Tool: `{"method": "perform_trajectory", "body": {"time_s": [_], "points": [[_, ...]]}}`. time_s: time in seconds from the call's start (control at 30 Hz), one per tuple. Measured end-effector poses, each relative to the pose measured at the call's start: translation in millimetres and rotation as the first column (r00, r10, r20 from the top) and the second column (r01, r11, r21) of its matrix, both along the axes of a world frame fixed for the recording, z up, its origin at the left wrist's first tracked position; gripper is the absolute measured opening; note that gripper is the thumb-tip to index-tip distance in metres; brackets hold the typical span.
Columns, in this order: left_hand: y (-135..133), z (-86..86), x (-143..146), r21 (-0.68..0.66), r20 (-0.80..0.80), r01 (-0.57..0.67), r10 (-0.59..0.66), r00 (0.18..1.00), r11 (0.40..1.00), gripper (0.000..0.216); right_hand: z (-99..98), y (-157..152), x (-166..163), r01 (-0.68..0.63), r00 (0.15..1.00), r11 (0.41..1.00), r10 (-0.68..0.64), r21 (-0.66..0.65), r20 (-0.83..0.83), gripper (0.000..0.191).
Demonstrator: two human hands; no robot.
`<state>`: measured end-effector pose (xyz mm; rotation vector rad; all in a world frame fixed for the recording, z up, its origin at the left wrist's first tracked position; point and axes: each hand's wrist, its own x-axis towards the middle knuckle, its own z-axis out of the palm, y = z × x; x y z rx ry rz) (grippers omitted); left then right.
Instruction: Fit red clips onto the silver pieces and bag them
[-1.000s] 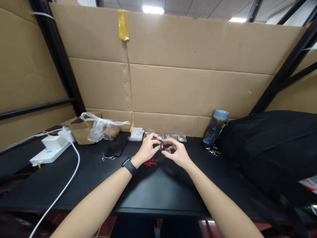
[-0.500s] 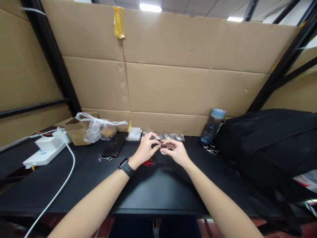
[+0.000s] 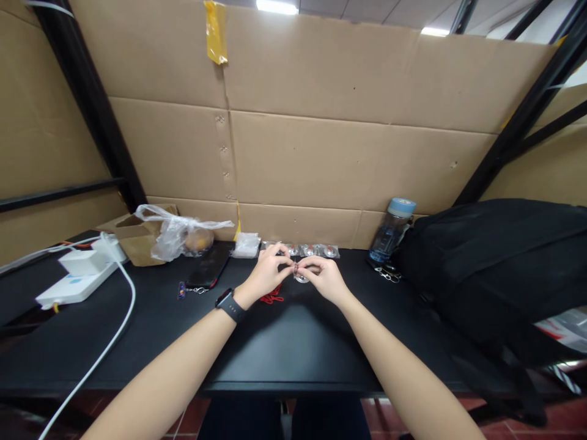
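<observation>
My left hand (image 3: 267,274), with a black watch on its wrist, and my right hand (image 3: 323,276) meet above the black table (image 3: 284,342). Both pinch a small dark round piece (image 3: 298,271) between their fingertips; a pale round part shows just under it. A red cord (image 3: 271,297) lies on the table below my left hand. A row of small clear packets with round metal pieces (image 3: 312,250) lies just behind my hands, by the cardboard wall.
At left stand a white power strip with cable (image 3: 76,280), a brown box (image 3: 132,238), a plastic bag with an orange thing (image 3: 183,235) and a black phone with keys (image 3: 206,272). A blue-capped bottle (image 3: 392,232) and a black backpack (image 3: 495,269) fill the right.
The dark round piece, held up face-on a second ago, is turned edge-on and lower between my fingertips. My hands have closed in together; the view has tilted slightly.
</observation>
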<state>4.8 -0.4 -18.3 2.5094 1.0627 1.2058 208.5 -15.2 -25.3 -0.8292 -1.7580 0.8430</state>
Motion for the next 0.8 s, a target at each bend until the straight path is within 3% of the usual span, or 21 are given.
{"method": "perform_trajectory", "body": {"time_s": [0.13,0.27,0.47,0.67,0.8], "points": [[1,-1.8,0,0.002,-0.004,-0.004,0.004,1.000,1.000,0.012,3.4,-1,1,0.053,0.982,0.987,-0.080,0.152,0.174,0.021],[2,-3.1,1,0.002,-0.017,0.003,-0.003,1.000,1.000,0.013,3.7,-3,3,0.027,0.954,0.967,-0.101,0.252,0.284,0.014],[3,-3.9,1,-0.053,0.026,0.065,-0.064,0.998,0.996,0.014,5.2,-3,9,-0.037,0.915,0.960,-0.079,0.277,0.397,0.005],[6,-8.9,5,-0.231,0.245,0.181,-0.123,0.962,0.956,0.025,8.5,-4,12,-0.023,0.885,0.960,-0.111,0.281,0.451,0.004],[5,-13.2,7,-0.243,0.141,0.219,-0.189,0.972,0.945,0.019,9.4,-4,13,-0.023,0.901,0.952,-0.112,0.304,0.419,0.002]]}}
